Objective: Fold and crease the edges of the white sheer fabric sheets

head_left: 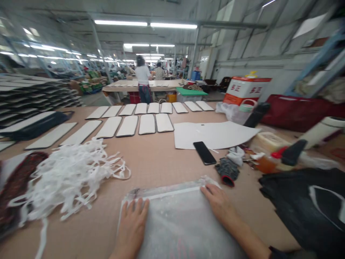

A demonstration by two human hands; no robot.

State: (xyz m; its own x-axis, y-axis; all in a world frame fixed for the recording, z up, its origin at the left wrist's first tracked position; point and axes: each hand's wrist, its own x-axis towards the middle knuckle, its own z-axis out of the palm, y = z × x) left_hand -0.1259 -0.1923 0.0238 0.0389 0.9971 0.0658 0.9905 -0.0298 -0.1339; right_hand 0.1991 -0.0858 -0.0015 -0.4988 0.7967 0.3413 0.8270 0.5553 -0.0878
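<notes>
Translucent bubble-wrap bag (183,223) lies flat on the tan worktable (159,169), directly beneath both hands. The left hand (132,226) and right hand (219,205) rest open, palms down, fingers slightly spread, pressing rather than gripping; the right sits at the bag's white-edged far rim. Beyond the left hand's left side lies a tangle of white straps (67,176); ahead of the right hand, a black smartphone (204,153) and a crumpled grey glove (228,171). Held by flat palms alone, the slick bag could skid, snagging those straps or nudging the phone.
</notes>
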